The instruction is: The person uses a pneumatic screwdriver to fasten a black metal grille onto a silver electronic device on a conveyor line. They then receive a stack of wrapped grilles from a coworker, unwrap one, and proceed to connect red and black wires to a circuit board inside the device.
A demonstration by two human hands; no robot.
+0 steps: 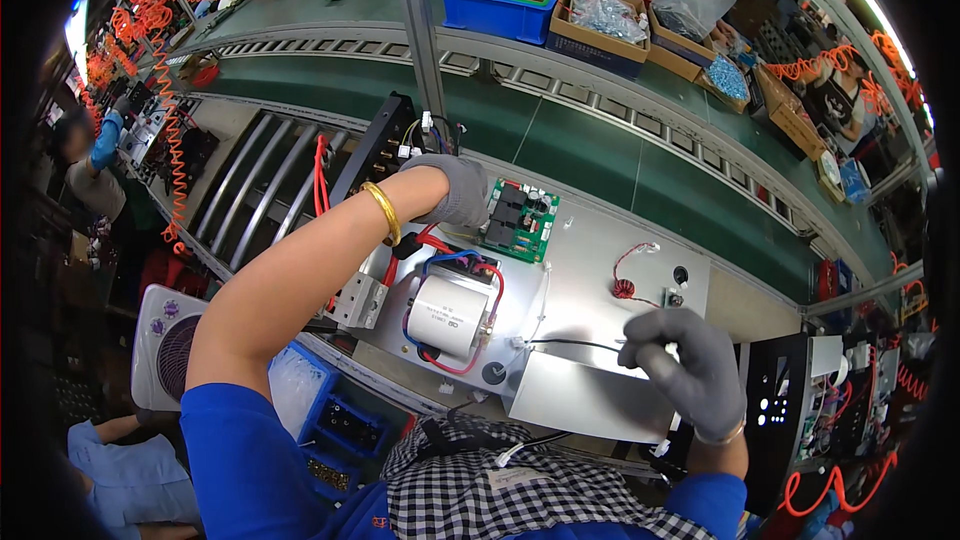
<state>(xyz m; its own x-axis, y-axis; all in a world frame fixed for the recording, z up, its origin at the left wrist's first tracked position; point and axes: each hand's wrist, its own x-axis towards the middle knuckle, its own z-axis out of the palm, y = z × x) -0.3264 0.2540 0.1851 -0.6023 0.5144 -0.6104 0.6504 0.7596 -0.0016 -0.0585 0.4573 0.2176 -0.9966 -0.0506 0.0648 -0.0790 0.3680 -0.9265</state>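
Note:
A bright metal chassis plate (590,240) lies before me with electrical parts on it. My left hand (458,192), in a grey glove, reaches over its far left part, beside a green circuit board (522,222) and close to red wires. The fingers of that hand are bent down and mostly hidden. At the near right, my gloved right hand (690,370) is closed, its fingertips pinching a thin black cable (575,343). That cable runs left to a white connector near a white cylindrical capacitor (450,315). A red-wound coil (624,288) sits toward the plate's right.
A black panel (375,150) with wires stands at the plate's far left, by metal rollers (265,190). A white fan (165,345) and blue parts bins (335,430) are at the near left. Another black-panelled unit (778,420) stands right. Beyond the green conveyor, boxes (600,30) line a shelf.

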